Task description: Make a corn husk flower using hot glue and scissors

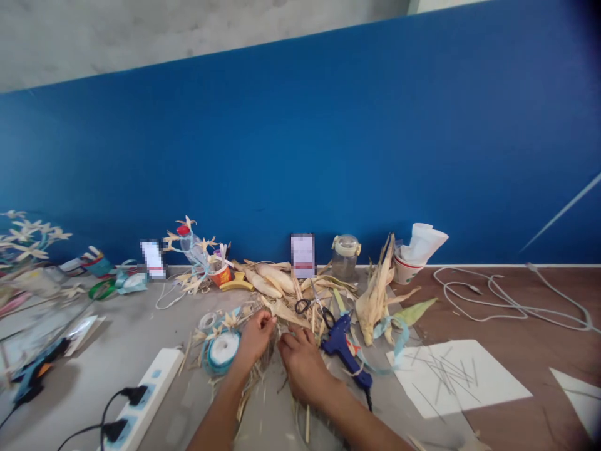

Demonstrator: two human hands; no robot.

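Observation:
My left hand (pixel 258 335) is closed in a pinch above the litter of dried corn husk (pixel 282 311). Whatever lies between its fingertips is too small to name. Just to its right, my right hand (pixel 303 366) has its fingers curled down, and they hide what they grip. A roll of blue ribbon (pixel 223 349) lies beside my left wrist, with small husk flowers (pixel 230 321) behind it. Close to my right hand rests a blue hot glue gun (pixel 345 354). Black-handled scissors (pixel 323 311) lie behind it among the husks.
A white power strip (pixel 153 388) with plugs stands at the left. Behind are a phone (pixel 303 255), a glass jar (pixel 346 263) and a paper cup (pixel 406 270). Thin sticks lie on white paper (pixel 498 382) at the right, below a white cable (pixel 507 304).

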